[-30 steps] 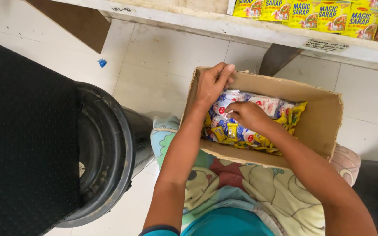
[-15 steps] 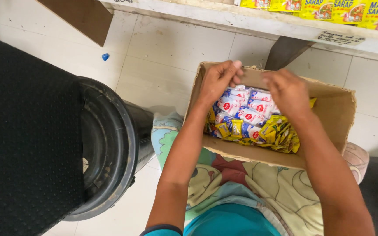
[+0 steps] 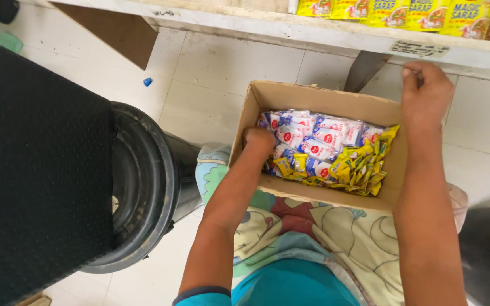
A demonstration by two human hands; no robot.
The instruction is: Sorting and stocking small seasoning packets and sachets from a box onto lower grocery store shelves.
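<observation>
Head cam looks straight down at an open cardboard box (image 3: pixel 389 170) sitting on the person's lap, plain brown corrugated stuff with the flaps folded out of the way. Inside it's packed with small crinkly plastic sachets: a batch of white and blue sachets (image 3: pixel 313 136) filling the far and middle part, and a bunch of glossy yellow sachets (image 3: pixel 361 170) bunched along the near right side, a few spilling toward the near left too.

The left hand (image 3: pixel 259 139) is down inside the box at its left wall, fingers curled into a loose fist right against the packets. You can't really tell if it's actually pinching one or just pressing on them. The right hand (image 3: pixel 426 93) is up past the far right corner of the box, near the edge of the shelf (image 3: pixel 324 34), fingers drawn together like it's nipping something tiny, but whatever that is can't be made out.

The lap under the box is covered in soft printed cloth (image 3: pixel 336 238) with cartoon shapes in pale green, cream and red. Left of the box there's a round black bucket (image 3: pixel 148 192), smooth plastic, and further left a black textured mat (image 3: pixel 35 181). The floor (image 3: pixel 228 79) is pale square tile. Along the far shelf sits a row of yellow packets (image 3: pixel 404 11).
</observation>
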